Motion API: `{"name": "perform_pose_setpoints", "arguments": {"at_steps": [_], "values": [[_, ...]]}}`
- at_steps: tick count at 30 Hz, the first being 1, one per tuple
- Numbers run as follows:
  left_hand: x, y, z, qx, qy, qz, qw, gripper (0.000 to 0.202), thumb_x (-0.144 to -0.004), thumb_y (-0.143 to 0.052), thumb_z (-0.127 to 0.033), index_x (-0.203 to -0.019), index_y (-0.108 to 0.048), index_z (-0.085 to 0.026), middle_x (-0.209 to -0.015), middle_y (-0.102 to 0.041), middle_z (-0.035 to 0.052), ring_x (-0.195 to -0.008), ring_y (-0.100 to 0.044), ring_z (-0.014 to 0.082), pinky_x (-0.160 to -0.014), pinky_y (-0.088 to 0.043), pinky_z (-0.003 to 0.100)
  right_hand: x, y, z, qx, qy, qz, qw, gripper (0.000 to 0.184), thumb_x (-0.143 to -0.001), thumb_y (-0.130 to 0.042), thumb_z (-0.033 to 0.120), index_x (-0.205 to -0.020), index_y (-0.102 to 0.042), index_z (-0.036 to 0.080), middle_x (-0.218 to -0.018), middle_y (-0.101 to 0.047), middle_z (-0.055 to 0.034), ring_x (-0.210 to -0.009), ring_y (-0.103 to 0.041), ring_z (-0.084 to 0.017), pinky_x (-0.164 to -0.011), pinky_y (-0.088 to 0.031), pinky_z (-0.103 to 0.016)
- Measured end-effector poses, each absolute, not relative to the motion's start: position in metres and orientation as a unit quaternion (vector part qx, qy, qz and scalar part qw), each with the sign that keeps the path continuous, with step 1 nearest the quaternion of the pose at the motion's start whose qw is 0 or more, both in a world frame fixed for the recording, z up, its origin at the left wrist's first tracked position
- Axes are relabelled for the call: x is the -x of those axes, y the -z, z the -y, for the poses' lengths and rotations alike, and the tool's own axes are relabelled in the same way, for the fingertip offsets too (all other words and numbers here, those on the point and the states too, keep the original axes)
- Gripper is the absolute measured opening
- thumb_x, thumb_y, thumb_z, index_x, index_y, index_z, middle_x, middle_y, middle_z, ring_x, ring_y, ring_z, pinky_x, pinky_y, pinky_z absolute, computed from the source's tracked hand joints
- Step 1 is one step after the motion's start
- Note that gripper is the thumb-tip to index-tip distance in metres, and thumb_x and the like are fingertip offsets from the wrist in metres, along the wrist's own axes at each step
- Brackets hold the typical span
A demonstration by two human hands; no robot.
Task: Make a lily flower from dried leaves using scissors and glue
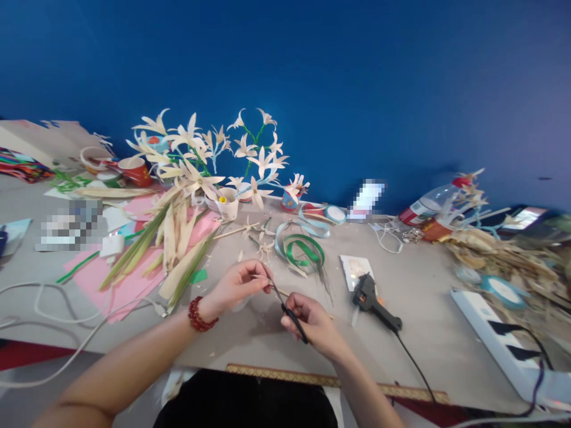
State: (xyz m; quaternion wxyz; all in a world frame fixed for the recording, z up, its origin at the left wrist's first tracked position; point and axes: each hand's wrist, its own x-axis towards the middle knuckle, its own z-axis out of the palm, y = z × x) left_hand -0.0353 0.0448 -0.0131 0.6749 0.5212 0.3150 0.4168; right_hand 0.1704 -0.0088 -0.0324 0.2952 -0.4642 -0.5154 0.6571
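My left hand [236, 286], with a red bead bracelet at the wrist, pinches a thin pale leaf strip [260, 277] above the grey table [423, 309]. Close to its right, my right hand [311, 321] is closed on small black-handled scissors [289, 314]. The scissor blades point up-left and meet the strip near my left fingertips. Just beyond the hands lie a coil of green ribbon [304, 251] and loose pale-blue ribbon [285, 235].
A black glue gun [373, 302] lies right of my hands, its cord trailing to the table's front edge. Long dried leaves [172, 244] rest on pink paper at the left. Pale leaf flowers [209, 154] stand at the back. A white power strip [504, 345] lies at the right.
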Motion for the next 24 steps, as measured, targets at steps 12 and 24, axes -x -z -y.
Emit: {"name": "perform_pose_setpoints", "arguments": {"at_steps": [12,24], "values": [[0.035,0.014,-0.047,-0.528,-0.405,-0.339,0.665,0.022,-0.076,-0.071,-0.033,-0.069,-0.062,-0.014,-0.082,-0.064,0.0060,-0.068,-0.058,0.0130,-0.066,-0.046,0.026,-0.192,0.030,0.003,0.611,-0.407,0.639,0.229,0.036,-0.076,-0.067,0.050,-0.068,-0.047,0.021,-0.054,-0.051,0.0047,-0.049,-0.047,-0.012,-0.047,-0.028,-0.022],[0.031,0.018,-0.046,-0.541,-0.372,-0.375,0.654,0.021,-0.076,-0.070,-0.034,-0.074,-0.062,-0.014,-0.068,-0.060,0.0016,-0.064,-0.055,0.0123,-0.064,-0.043,0.024,-0.208,0.016,-0.016,0.651,-0.067,0.756,-0.015,0.017,-0.077,-0.066,0.037,-0.073,-0.058,0.022,-0.078,-0.065,-0.0008,-0.063,-0.058,-0.015,-0.050,-0.018,-0.025]]}}
